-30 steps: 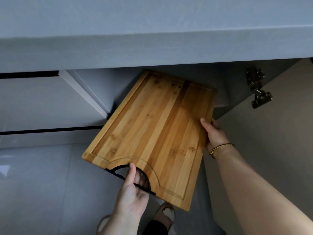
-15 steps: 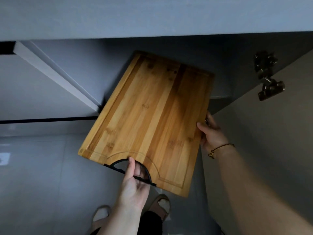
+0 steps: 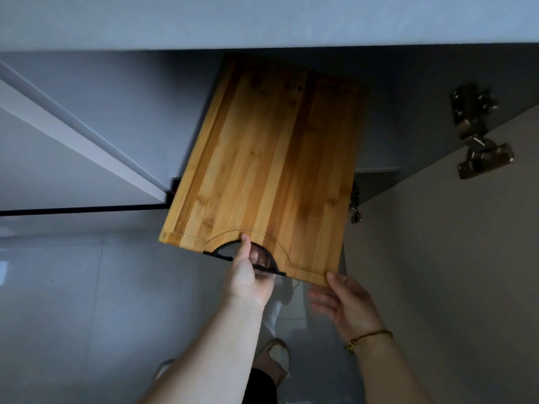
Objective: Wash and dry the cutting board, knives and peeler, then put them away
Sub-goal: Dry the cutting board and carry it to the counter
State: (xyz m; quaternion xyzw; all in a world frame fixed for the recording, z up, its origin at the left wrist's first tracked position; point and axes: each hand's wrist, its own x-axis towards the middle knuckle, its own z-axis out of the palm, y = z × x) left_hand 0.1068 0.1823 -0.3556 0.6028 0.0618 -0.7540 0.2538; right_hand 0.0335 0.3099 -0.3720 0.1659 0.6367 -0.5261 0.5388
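A striped bamboo cutting board with a black arched handle hangs tilted in the opening of a low cabinet, its far end in the cabinet's shadow under the counter. My left hand grips the black handle at the board's near edge, thumb on the wood. My right hand is below the board's near right corner, fingers relaxed, with the thumb tip touching that corner. No knives or peeler are in view.
The grey counter edge overhangs at the top. The open cabinet door stands at the right with metal hinges. Closed grey drawer fronts are at the left. My feet in slippers stand on the tiled floor.
The board has gone further into the cabinet. My right hand has left the board's right edge and dropped to its near right corner. The left hand keeps its grip on the handle.
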